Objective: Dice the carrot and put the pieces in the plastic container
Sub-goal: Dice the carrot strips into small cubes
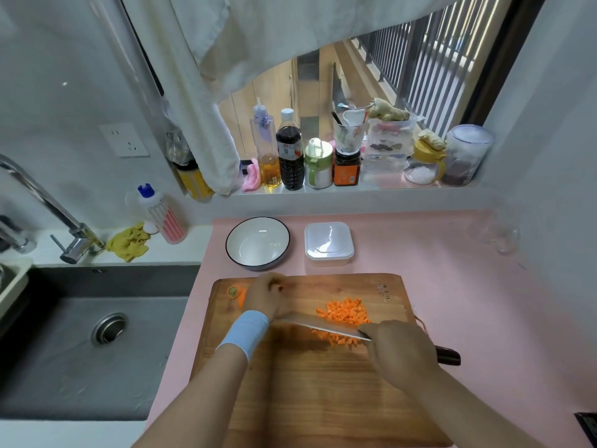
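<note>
Head view: carrot dice (344, 313) are heaped beside the knife (323, 326).
Light, firm, easily scattered cubes are judged best scooped together; the knife is gripped by right hand (400, 347) fingers; the left hand (268, 297) fingers' hold cannot be told.

Nothing written can be read with certainty. At twelve o'clock on the windowsill, the dark sauce bottle (289, 156) and the orange-labelled jar (346, 172) carry printed labels too blurred to read. The cutting board (323, 383) bears small engraved marks near its one o'clock corner, also illegible.
</note>
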Motion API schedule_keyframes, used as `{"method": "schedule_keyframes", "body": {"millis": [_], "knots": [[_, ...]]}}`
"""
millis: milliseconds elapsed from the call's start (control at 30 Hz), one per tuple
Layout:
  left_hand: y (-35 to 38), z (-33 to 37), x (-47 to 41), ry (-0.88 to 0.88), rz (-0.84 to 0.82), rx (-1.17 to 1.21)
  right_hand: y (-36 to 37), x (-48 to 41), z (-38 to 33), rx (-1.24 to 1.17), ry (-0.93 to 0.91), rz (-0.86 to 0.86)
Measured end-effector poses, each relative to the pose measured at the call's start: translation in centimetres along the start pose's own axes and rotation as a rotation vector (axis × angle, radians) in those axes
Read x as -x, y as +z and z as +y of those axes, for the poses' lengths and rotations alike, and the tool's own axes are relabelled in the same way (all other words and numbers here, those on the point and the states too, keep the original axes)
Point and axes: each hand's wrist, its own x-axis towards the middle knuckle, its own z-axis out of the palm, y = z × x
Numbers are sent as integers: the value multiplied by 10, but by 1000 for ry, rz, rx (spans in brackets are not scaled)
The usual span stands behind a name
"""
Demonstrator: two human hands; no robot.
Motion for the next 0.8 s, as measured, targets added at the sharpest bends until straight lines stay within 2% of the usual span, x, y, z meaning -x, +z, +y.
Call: {"method": "schedule_keyframes", "body": {"millis": [67, 167, 300, 467, 800], "knots": [[-20, -12, -5, -45, 96, -45, 0, -7, -8, -52, 68, -3], [-37, -36, -10, -33, 64, -219, 5, -18, -27, -150, 179, 0], [-43, -66, -21, 74, -26, -467, 12, -29, -57, -283, 265, -18], [-49, -81, -26, 180, -26, -406, 21, -40, -92, -351, 345, -27], [-54, -115, -37, 231, -76, -278, 32, -48, -136, -366, 432, 2]]}}
